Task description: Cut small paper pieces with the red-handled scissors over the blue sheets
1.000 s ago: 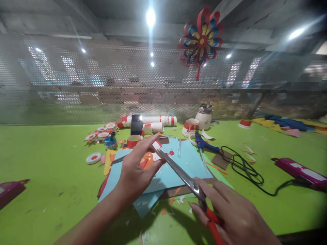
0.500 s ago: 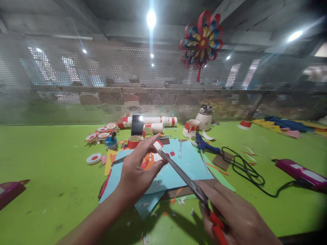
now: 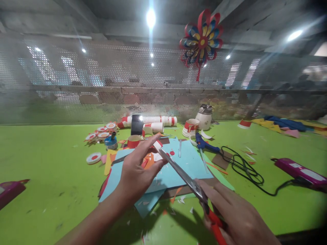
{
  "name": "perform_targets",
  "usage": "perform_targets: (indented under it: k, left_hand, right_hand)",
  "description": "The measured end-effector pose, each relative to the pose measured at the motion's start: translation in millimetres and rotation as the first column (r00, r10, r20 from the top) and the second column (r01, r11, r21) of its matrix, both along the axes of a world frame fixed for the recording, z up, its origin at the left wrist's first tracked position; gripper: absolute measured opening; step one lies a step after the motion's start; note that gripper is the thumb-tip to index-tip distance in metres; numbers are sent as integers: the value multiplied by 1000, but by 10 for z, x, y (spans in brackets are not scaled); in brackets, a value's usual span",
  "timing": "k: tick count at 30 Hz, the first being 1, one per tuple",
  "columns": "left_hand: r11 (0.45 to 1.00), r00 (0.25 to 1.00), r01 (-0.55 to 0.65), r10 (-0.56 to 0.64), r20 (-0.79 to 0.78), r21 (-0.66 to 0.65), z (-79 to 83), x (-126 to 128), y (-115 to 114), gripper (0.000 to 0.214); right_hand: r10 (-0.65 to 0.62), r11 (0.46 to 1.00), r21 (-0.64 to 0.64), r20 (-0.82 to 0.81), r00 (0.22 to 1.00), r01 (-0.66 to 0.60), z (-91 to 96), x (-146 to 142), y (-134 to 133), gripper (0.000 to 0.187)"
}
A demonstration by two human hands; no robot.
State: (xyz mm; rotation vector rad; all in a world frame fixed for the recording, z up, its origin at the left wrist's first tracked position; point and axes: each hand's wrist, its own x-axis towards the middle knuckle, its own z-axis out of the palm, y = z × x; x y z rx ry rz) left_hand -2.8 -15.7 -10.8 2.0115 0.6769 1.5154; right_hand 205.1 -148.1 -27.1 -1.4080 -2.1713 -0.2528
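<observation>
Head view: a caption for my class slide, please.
Left hand holds a red-and-white piece at the tips of red-handled scissors in the right hand, over a light-blue sheet.

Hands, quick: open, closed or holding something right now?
Left hand: closed, holding a small red-and-white paper piece.
Right hand: closed, holding scissors.

— Can any writing be read?
— None. Pale labels (image 3: pixel 310 174) are seen on the purple device (image 3: pixel 286 166), well to the right of the right fingers (image 3: pixel 209 189), but no words or numbers can be made out.
— And on the white disc (image 3: pixel 93 158), left of the left fingers (image 3: pixel 146 144)?
— Nothing legible is shown there either.
</observation>
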Motion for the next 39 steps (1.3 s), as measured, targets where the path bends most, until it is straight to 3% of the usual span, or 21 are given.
perform_targets:
  k: [7, 15, 39]
  left_hand:
    - [1000, 1000, -11, 11, -8, -9, -4, 0, -8, 53]
    - [999, 1000, -12, 12, -7, 36, 16, 2, -4, 55]
    - [995, 996, -84, 84, -7, 49, 38, 6, -25, 51]
  right_hand:
    - [7, 999, 39, 14, 1000, -7, -26, 23, 1, 40]
    - [-14, 999, -36, 26, 1000, 15, 7, 14, -36, 42]
    - [-41, 995, -92, -32, 999, 38, 18, -39, -9, 39]
